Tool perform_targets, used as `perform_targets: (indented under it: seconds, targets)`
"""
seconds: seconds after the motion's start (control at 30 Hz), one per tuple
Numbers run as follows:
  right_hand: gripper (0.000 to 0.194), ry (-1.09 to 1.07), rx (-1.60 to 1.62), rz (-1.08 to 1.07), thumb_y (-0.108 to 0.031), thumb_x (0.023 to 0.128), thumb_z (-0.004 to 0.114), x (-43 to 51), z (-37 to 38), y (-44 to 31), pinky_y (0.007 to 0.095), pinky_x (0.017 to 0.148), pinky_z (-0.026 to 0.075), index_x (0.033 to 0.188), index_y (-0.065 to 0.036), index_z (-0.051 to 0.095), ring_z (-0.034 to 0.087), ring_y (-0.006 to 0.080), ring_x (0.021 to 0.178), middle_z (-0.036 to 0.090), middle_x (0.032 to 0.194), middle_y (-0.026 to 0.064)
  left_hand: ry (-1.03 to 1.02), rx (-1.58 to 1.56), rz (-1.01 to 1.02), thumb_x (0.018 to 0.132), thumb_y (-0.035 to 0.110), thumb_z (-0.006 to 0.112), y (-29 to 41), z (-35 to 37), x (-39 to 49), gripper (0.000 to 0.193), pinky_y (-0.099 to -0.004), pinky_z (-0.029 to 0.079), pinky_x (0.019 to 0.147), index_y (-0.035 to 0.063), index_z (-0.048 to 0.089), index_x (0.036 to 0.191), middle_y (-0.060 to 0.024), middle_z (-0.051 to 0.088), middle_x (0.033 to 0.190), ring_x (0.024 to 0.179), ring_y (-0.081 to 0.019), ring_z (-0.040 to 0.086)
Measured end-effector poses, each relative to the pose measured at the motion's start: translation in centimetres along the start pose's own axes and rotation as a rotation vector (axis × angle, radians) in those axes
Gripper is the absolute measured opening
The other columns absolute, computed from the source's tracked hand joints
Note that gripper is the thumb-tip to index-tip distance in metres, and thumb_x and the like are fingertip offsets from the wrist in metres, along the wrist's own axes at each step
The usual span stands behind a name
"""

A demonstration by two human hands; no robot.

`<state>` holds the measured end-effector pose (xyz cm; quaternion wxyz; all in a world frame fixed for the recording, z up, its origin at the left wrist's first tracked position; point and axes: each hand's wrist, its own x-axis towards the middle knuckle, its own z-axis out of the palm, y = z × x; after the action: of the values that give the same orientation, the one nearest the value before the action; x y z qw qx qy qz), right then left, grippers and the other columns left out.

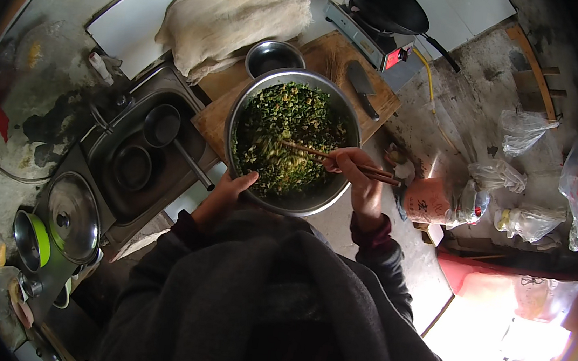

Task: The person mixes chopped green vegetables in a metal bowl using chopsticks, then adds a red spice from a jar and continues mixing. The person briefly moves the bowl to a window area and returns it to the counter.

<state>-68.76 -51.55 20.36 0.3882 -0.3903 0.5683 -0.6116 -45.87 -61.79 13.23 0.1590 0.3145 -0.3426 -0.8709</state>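
Observation:
A large stainless steel bowl (pixel 318 205) is in front of me, over the near part of a wooden cutting board (pixel 329 47). Chopped green leaves mixed with small yellow bits, a filling-like mixture (pixel 291 107), cover its inside. My left hand (pixel 227 192) grips the bowl's near left rim, thumb on top. In my right hand (pixel 358 174) are wooden chopsticks (pixel 305 149), their tips down in the mixture near the middle. The mixture around the tips is blurred. Whether the bowl rests on the board cannot be told.
Beyond the bowl are a smaller metal bowl (pixel 275 57), a cleaver (pixel 361 80) and a beige cloth (pixel 237 16). A black wok (pixel 389 6) stands on a gas stove (pixel 387 48). At left, a sink (pixel 125 184) holds a long-handled ladle (pixel 162 125). A pot lid (pixel 74 216) lies beside it.

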Motion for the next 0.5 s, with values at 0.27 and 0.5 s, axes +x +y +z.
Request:
perform_targets:
  seconds: [0.27,0.5]
  targets:
    - [0.019,-0.899,-0.532,-0.214,-0.021,0.089,0.062,9.1,4.2,-5.5,0.0284,0.065,0.047,0.092,-0.003,0.066,0.061,0.013,0.071,0.064,0.074,0.0051,-0.099,-0.018,-0.011,0.095,0.017,0.05,0.9,0.3,-0.1,0.034,-0.029,0.049,0.077,0.0031,0.045,0.126,-0.0059,0.058,0.11,0.094,-0.014,0.059]
    - [0.02,-0.917,-0.462,0.128,-0.026,0.085,0.067,19.2,6.3,-7.4,0.0271,0.062,0.05,0.086,-0.006,0.064,0.062,0.0121,0.064,0.067,0.072,0.0042,-0.045,0.216,-0.073,0.087,0.019,0.064,0.5,-1.2,0.1,0.029,-0.0251,0.042,0.074,0.0067,0.056,0.112,0.0027,0.056,0.093,0.084,-0.0081,0.052]
